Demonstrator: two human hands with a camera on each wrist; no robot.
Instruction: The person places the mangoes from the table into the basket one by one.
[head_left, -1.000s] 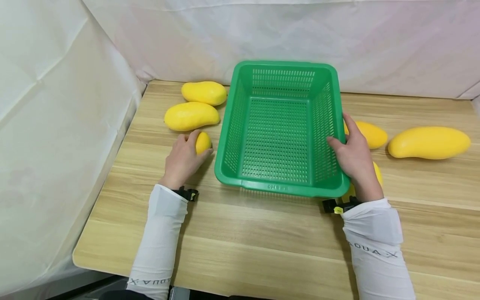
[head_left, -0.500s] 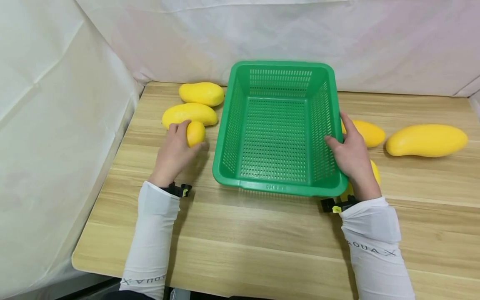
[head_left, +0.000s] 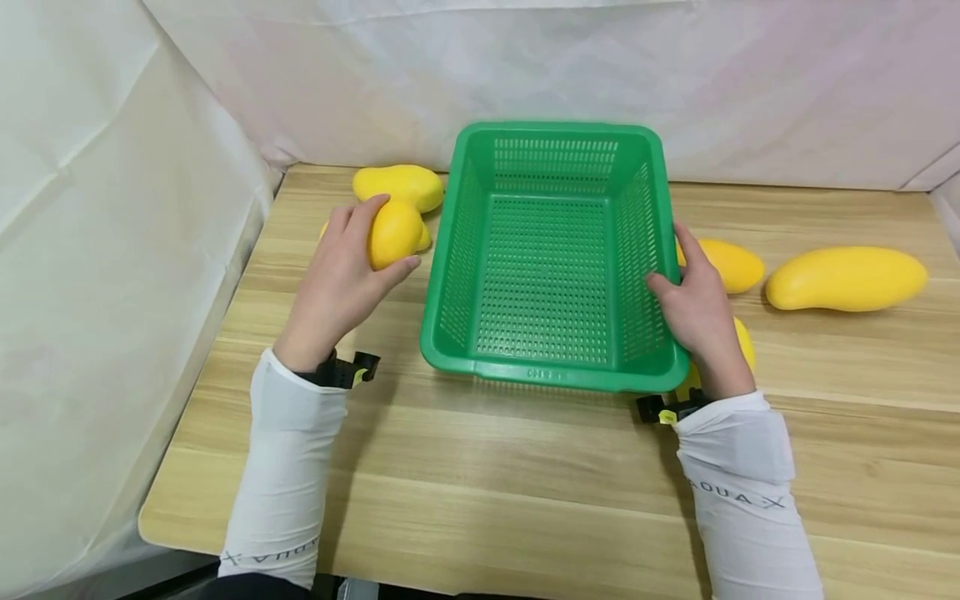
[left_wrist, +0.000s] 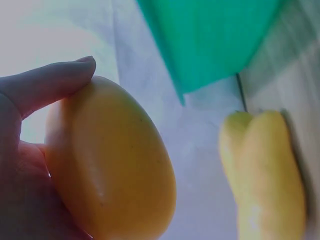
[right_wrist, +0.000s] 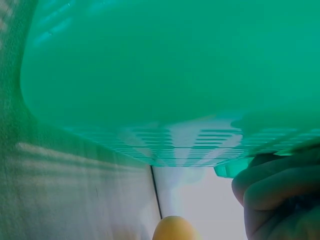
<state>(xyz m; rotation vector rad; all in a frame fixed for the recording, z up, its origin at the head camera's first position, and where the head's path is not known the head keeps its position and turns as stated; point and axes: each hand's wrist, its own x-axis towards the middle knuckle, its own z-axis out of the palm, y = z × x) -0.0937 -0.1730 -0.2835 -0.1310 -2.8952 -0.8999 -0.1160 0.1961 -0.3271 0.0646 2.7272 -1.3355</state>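
Observation:
My left hand (head_left: pixel 333 275) grips a smooth yellow mango (head_left: pixel 395 234), held up off the table at the left. In the left wrist view the thumb lies along the top of this mango (left_wrist: pixel 112 160). Below and behind it are two more mangoes, one at the back (head_left: pixel 397 183) and one mostly hidden by the hand. A green plastic basket (head_left: pixel 555 377) with slotted walls stands in the middle, with nothing inside. My right hand (head_left: pixel 701 312) holds its right rim, thumb on the inner side and fingers outside. The right wrist view shows the basket's outer wall (right_wrist: pixel 165 65) close up.
Right of the basket lie a partly covered mango (head_left: pixel 731 267) and a large mango (head_left: pixel 847 279). Another yellow one (head_left: pixel 744 343) is mostly behind my right wrist. White sheeting (head_left: pixel 570 62) hangs along the back and left of the wooden table (head_left: pixel 487 483).
My left hand has lifted the mango off the table and moved it up and away from me, now over the middle mango on the left. My right hand stays on the basket.

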